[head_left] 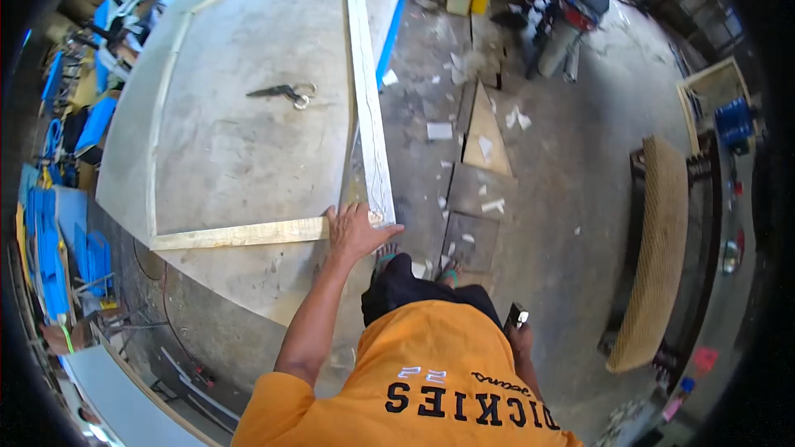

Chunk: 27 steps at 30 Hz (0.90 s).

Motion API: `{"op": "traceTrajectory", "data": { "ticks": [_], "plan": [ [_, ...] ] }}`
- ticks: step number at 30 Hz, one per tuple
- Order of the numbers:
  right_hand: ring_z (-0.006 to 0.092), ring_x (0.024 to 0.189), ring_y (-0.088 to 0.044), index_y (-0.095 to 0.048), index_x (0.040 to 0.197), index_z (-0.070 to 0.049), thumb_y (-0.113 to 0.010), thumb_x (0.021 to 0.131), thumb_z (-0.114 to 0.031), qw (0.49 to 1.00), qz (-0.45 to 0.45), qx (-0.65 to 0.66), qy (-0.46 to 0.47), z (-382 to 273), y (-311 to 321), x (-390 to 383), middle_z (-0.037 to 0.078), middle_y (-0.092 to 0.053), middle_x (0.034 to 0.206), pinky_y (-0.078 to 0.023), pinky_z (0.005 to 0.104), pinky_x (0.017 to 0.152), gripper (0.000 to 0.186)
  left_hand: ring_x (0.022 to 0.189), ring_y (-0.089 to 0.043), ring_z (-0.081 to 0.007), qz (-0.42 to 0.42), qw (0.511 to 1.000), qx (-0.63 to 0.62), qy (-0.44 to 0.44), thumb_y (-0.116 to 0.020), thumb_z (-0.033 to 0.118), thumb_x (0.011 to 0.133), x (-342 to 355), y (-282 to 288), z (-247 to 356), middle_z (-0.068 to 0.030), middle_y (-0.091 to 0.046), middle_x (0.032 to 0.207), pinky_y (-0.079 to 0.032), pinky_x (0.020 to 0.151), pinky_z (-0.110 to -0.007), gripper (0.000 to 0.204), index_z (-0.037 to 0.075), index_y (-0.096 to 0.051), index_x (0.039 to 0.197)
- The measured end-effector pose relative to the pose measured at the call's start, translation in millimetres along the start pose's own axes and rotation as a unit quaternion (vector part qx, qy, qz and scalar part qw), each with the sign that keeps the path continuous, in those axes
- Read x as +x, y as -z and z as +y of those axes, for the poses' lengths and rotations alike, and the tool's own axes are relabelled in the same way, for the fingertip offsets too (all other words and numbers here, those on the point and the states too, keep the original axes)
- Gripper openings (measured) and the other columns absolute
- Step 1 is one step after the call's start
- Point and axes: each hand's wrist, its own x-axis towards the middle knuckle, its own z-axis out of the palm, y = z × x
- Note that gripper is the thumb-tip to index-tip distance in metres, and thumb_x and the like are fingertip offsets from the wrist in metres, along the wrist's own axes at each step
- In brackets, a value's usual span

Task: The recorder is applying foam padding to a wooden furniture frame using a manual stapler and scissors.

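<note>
A large wooden frame (240, 233) of pale strips lies on a broad grey-white table. My left hand (358, 233) grips its near right corner, fingers over the near strip and thumb stretched to the right. Down by my right side, my right hand (520, 341) is closed round a dark tool with a shiny metal end (517, 314); my body hides part of that hand, and the tool's kind is unclear. Dark scissors (284, 93) with bare metal loops lie on the table inside the frame.
Paper scraps and a triangular board (486, 136) litter the concrete floor on the right. Further right stands a long bench with a woven tan surface (654, 257). A motorcycle (571, 12) is parked at the back. Blue material (45, 240) is heaped along the left.
</note>
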Motion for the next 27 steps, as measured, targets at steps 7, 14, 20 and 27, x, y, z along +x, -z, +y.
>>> {"op": "traceTrajectory", "data": {
  "ticks": [7,14,20,27],
  "plan": [
    [0.0290,0.066,-0.060,-0.068,0.101,0.010,-0.070,0.082,-0.037,0.794,-0.013,-0.533,-0.292,8.5,35.2,136.2,0.021,-0.069,0.079,-0.050,0.0426,0.062,0.051,0.095,-0.060,-0.0364,0.075,0.993,0.086,0.041,-0.072,0.057,0.073,-64.1,26.0,-3.7,-0.0201,-0.069,0.095,-0.035,0.104,-0.049,0.068,-0.003,-0.067,0.104],
    [0.0235,0.070,-0.058,-0.067,0.107,0.009,-0.070,0.082,-0.036,0.837,-0.056,-0.462,-0.289,38.3,-14.2,267.6,0.018,-0.069,0.083,-0.050,0.0395,0.065,0.051,0.105,-0.062,-0.0382,-0.032,0.971,-0.015,0.237,-0.092,0.040,0.059,-259.8,83.8,-115.4,-0.0179,-0.066,0.112,-0.048,0.096,-0.045,0.073,0.004,-0.066,0.118],
    [0.0228,0.072,-0.058,-0.067,0.105,0.006,-0.068,0.084,-0.033,0.840,-0.196,-0.440,-0.250,44.1,-102.2,394.0,0.014,-0.069,0.083,-0.049,0.0398,0.064,0.044,0.099,-0.066,-0.0245,0.436,0.828,-0.095,0.340,-0.073,0.007,0.085,-139.4,63.5,-175.4,-0.0126,-0.066,0.119,-0.053,0.084,-0.034,0.040,0.001,-0.063,0.123],
    [0.0219,0.063,-0.055,-0.068,0.091,0.001,-0.064,0.086,-0.033,0.811,-0.230,-0.490,-0.222,17.6,-258.8,555.6,0.012,-0.066,0.074,-0.047,0.0396,0.060,0.035,0.081,-0.067,-0.0294,0.381,0.862,-0.135,0.306,-0.075,0.031,0.085,159.8,89.0,-133.2,-0.0103,-0.070,0.097,-0.055,0.076,-0.038,0.036,0.005,-0.067,0.109]
  ]
}}
